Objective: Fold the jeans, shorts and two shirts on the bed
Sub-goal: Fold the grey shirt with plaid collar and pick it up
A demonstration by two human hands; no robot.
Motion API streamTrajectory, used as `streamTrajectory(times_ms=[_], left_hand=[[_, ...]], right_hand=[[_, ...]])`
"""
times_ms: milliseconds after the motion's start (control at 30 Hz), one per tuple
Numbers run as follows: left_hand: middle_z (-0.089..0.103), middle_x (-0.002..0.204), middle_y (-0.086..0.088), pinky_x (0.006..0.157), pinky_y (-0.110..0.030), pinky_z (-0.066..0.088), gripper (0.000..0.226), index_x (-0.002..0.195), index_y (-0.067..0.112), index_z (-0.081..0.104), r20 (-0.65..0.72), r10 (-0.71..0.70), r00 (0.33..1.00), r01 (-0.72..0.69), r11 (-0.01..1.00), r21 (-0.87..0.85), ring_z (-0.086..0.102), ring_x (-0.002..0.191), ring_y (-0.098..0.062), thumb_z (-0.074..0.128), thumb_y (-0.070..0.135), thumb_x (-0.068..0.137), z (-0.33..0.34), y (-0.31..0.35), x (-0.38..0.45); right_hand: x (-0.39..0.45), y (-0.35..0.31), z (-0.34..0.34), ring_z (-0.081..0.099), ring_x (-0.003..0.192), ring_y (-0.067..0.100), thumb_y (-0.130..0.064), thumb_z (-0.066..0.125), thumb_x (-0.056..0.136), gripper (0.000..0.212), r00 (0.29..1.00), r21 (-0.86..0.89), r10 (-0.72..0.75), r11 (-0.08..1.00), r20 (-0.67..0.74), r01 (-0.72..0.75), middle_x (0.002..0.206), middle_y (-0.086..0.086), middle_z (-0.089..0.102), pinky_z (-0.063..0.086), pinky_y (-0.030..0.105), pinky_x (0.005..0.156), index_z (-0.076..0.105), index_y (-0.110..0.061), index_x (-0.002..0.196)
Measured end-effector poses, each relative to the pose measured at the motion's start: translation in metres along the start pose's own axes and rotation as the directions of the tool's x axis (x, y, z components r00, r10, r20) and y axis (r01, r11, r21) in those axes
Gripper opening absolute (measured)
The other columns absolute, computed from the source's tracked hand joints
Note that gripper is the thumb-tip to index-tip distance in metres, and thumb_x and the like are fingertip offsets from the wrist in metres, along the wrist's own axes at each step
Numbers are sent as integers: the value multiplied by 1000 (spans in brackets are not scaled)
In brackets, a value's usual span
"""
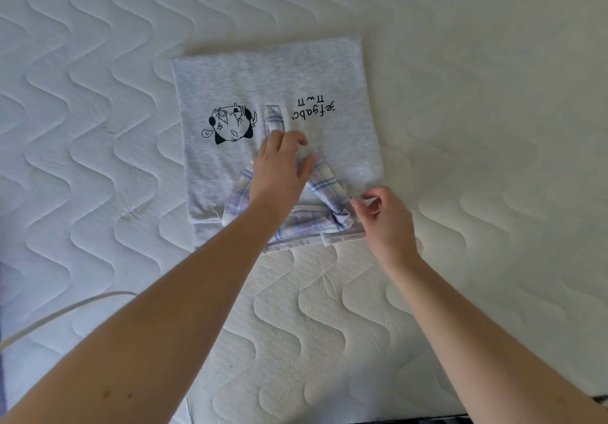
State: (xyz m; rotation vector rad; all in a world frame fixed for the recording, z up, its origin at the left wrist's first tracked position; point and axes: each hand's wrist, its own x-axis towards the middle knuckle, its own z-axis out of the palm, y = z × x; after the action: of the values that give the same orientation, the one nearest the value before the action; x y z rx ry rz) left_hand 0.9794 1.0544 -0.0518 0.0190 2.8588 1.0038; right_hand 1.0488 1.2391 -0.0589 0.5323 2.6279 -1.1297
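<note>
Grey shirt, folded square: left hand presses flat, right hand pinches plaid collar.

- A folded grey shirt lies flat on the bed, its black cartoon print and lettering upside down.
- Its plaid collar faces up.

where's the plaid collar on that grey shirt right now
In the head view the pale plaid collar sits at the near edge of the folded grey printed shirt, between the left hand pressing on it and the right hand pinching its right end.
</note>
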Motion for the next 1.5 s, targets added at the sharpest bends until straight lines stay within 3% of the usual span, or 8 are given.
streamTrajectory(times_ms=[333, 500, 733, 867, 967, 1200, 1400, 1500], left_hand=[[71, 97, -3, 79, -40, 52, 25, 99, 13, 75, 182, 354, 917, -388, 896, 215, 67, 88, -28, 82, 19, 75, 12, -23, -93], [66, 89, -7, 73, -36, 51, 29, 96, 10, 76, 24, 442, 897, -440, 882, 171, 61, 79, -27, 78, -6, 72, 19, -19, -98], [63, 97, -6, 80, -38, 48, 58, 115, 23, 72, 72, 394, 916, -391, 841, 373, 59, 84, -26, 79, -3, 64, 20, -17, -108], [61, 102, -6, 82, -40, 49, 66, 121, 25, 68, 171, 340, 925, -381, 821, 425, 59, 91, -27, 76, -1, 61, 23, -18, -112], [62, 101, -7, 82, -41, 51, 66, 123, 23, 68, 166, 336, 927, -374, 826, 421, 61, 91, -28, 72, -3, 62, 22, -22, -116], [64, 106, -16, 82, -47, 55, 54, 111, 3, 69, 60, 200, 978, -209, 913, 349, 63, 95, -37, 78, -13, 60, 10, -38, -123], [69, 104, -14, 80, -45, 57, 34, 103, -1, 73, 57, 385, 921, -384, 877, 290, 65, 95, -36, 47, -8, 82, -7, -56, -114], [71, 107, -17, 86, -44, 58, 41, 107, -2, 73, 129, 472, 872, -489, 832, 261, 68, 98, -35, 69, -19, 70, -10, -62, -117]], right_hand=[[-17, -15, 13, 59, 65, 7, -51, 65, 87, 37, 992, -13, 106, 994, 66, -106, 68, -9, 63, 46, 23, 63, 61, -14, 83], [-6, -26, 8, 57, 69, 8, -17, 69, 81, 12, 985, -54, 83, 996, 153, -75, 74, -11, 61, 38, 11, 56, 59, -20, 87], [-14, -22, 3, 64, 79, 9, -7, 65, 84, 15, 905, 498, 315, 757, 287, -422, 84, -4, 68, 48, 24, 71, 64, -22, 85], [-25, 0, 9, 64, 77, 15, -20, 69, 87, 15, 914, 250, 397, 879, 91, -406, 96, 5, 67, 48, 23, 62, 55, -18, 93], [-29, -3, 12, 54, 69, 1, -35, 71, 85, 30, 986, 31, 164, 986, -33, -163, 88, -4, 61, 32, 16, 52, 49, -21, 99], [-23, -20, 16, 51, 67, 18, -31, 60, 94, 15, 998, -350, -50, 935, 32, 58, 75, -6, 54, 32, 29, 57, 58, -16, 98], [-34, -9, 19, 64, 76, 25, -28, 49, 100, 21, 991, -192, 77, 977, -107, -97, 80, 4, 69, 35, 29, 58, 62, -12, 94], [-41, -4, 22, 65, 79, 25, -26, 55, 97, 16, 993, -231, 18, 972, -119, -45, 86, 3, 70, 40, 30, 62, 61, -13, 104]])
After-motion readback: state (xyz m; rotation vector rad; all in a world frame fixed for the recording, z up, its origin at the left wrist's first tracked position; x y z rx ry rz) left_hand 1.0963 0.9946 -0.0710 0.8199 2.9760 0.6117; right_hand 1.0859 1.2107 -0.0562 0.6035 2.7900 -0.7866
